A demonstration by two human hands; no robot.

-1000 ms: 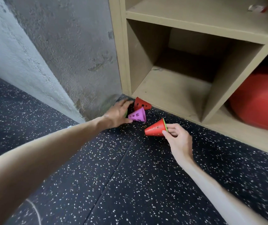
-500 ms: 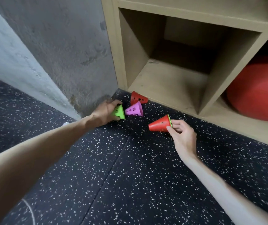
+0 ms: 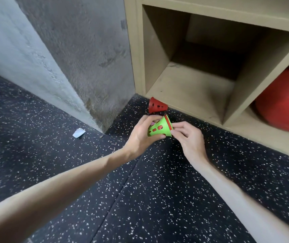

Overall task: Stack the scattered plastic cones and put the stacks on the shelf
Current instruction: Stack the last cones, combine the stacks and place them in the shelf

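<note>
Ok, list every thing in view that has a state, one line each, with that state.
green cone: on its side in the air, held between both hands, nested over a red cone whose rim shows at its wide end
left hand: fingers curled round the green cone's narrow end
right hand: fingers pinch the stack's wide rim
red cone: loose on the floor by the shelf
shelf: near compartment holds no cones
red ball: in the next compartment

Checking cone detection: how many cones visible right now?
3 for certain: a loose red cone on the floor by the shelf; a green cone over a red one, held in both hands. Pink behind the fingers may be a fourth.
</note>
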